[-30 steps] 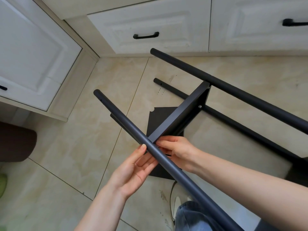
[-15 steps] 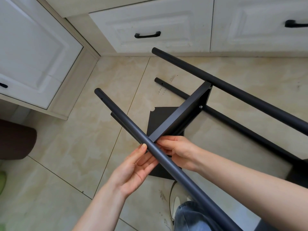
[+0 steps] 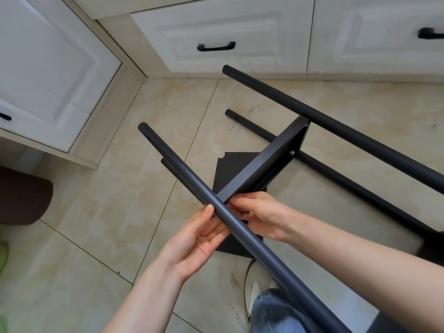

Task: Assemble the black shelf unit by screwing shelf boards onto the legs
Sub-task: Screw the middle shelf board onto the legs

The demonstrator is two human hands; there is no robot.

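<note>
The black shelf board [image 3: 262, 164] stands on edge above the tiled floor [image 3: 115, 212], its far end screwed to the upper far leg [image 3: 336, 126], its near corner butting the near leg [image 3: 192, 186]. The left hand [image 3: 194, 243] cups that leg from below, fingers [image 3: 212, 228] loosely spread and straight, thumb on its top. The right hand [image 3: 257, 213] pinches at the joint, its fingertips hidden behind the leg. Two more legs lie lower. A flat black panel [image 3: 230, 169] lies on the floor beneath. White cabinets [image 3: 228, 32] border the floor's far and left edges, leaving open tile left of the legs
</note>
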